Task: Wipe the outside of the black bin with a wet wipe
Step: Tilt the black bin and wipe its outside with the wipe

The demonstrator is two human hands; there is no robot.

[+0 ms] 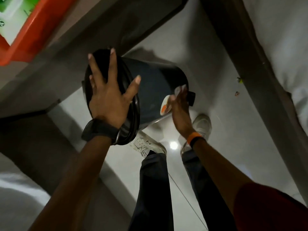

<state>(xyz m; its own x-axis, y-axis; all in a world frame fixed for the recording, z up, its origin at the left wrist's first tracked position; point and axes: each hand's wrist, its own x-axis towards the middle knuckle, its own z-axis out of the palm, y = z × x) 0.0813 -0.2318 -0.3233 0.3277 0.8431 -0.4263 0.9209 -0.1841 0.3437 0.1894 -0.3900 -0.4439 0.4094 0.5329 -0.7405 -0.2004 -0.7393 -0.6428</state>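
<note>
The black bin point(153, 87) is lifted off the floor and tilted on its side, its lidded top toward me at the left. My left hand point(108, 97) lies spread over the lid and rim, thumb on the bin's wall, holding it. My right hand point(180, 109) presses against the bin's lower wall near the base, beside a round white and orange sticker point(165, 105). A bit of white wet wipe point(180, 89) shows at its fingertips. A black pedal point(191, 97) sticks out beyond those fingers.
An orange tray point(33, 35) with a green and white pack sits on a grey surface at the upper left. A dark frame edge point(246, 80) and white bedding run down the right. My white shoes point(146, 145) stand on the glossy white floor below the bin.
</note>
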